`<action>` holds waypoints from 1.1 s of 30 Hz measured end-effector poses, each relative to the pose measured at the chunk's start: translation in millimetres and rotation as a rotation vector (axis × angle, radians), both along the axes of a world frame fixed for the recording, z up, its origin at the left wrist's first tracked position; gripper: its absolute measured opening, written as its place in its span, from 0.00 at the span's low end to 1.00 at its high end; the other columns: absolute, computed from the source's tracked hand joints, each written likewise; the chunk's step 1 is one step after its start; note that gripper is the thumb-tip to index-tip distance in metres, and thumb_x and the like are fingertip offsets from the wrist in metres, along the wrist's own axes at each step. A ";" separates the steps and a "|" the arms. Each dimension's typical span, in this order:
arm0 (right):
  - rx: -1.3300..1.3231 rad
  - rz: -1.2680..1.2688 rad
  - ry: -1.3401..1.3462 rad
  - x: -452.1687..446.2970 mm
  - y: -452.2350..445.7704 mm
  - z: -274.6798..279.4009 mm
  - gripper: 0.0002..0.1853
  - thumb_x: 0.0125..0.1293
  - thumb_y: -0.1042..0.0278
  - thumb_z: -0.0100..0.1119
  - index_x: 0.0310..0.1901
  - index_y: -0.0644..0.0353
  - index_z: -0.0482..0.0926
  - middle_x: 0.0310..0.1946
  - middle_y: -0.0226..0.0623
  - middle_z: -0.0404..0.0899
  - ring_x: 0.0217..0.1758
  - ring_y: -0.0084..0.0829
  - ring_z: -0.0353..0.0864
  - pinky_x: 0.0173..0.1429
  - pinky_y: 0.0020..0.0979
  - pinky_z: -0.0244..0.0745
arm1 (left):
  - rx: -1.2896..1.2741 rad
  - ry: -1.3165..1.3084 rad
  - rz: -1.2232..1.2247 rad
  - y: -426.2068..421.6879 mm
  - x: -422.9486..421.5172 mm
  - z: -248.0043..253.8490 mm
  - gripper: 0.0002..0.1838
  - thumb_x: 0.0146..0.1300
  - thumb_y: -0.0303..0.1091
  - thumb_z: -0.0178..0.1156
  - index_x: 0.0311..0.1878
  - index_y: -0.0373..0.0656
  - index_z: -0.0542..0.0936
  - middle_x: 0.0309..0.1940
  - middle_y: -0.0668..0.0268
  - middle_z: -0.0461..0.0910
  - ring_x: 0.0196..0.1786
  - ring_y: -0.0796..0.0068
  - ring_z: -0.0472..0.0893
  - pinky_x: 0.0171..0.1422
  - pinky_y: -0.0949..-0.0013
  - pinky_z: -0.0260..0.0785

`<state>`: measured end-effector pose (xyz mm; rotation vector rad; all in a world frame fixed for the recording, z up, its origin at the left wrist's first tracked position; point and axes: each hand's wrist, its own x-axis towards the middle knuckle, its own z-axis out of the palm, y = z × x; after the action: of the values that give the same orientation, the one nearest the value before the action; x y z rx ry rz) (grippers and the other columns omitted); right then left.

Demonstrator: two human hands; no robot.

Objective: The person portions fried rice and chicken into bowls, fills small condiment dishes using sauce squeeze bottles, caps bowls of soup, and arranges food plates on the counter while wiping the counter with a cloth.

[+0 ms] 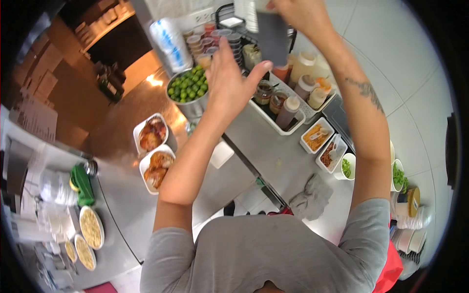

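Hands up at the far side of the tabletop [254, 141]: the left hand [228, 90] is spread wide, thumb angled off from the fingers, with nothing visible in its grip. Up beside it, the right hand [297, 13], partly cut off by the top edge, has its fingers at the upper end of a dark grey panel [272, 41] and appears to grip it. That panel hangs below the right hand, long axis near upright, lying to the right of the left hand's fingers. Its lower end sits by the left thumb; whether they touch, I cannot tell.

Crowding the space: lidded cups [194, 41] beyond the left fingers, a metal pot [195, 107] of limes [188, 87] left of that wrist, and a white tray [286, 132] with a squeeze bottle [287, 113] below the panel. Nearer the body, a grey cloth [312, 198] lies crumpled, well apart.
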<state>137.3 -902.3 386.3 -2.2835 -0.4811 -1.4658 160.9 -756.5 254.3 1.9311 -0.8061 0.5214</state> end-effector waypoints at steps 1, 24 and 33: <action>0.078 -0.008 0.125 -6.4 24.1 -8.9 0.08 0.63 0.69 0.53 0.35 0.66 0.69 0.26 0.47 0.77 0.31 0.40 0.80 0.34 0.35 0.73 | 0.056 -0.042 0.067 6.9 -2.8 -2.8 0.51 0.49 0.56 0.67 0.64 0.26 0.57 0.53 0.40 0.70 0.58 0.51 0.72 0.59 0.60 0.65; 0.353 -0.161 0.781 -122.3 70.5 -296.5 0.09 0.57 0.75 0.54 0.41 0.59 0.75 0.36 0.43 0.75 0.37 0.45 0.78 0.41 0.41 0.73 | 1.215 0.230 0.052 200.6 13.9 -116.7 0.23 0.41 0.35 0.63 0.42 0.32 0.75 0.41 0.48 0.79 0.47 0.53 0.79 0.52 0.58 0.71; 0.386 -0.729 0.775 -231.9 31.2 -332.2 0.07 0.56 0.71 0.56 0.38 0.56 0.76 0.33 0.41 0.75 0.36 0.44 0.77 0.40 0.41 0.72 | 1.250 0.241 0.055 191.2 15.3 -112.2 0.22 0.41 0.29 0.61 0.43 0.33 0.76 0.43 0.49 0.79 0.51 0.54 0.78 0.55 0.61 0.69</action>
<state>-94.6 -871.2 54.0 -2.5319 0.8474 -0.6718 176.2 -565.2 142.1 3.0570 -1.0245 -0.3167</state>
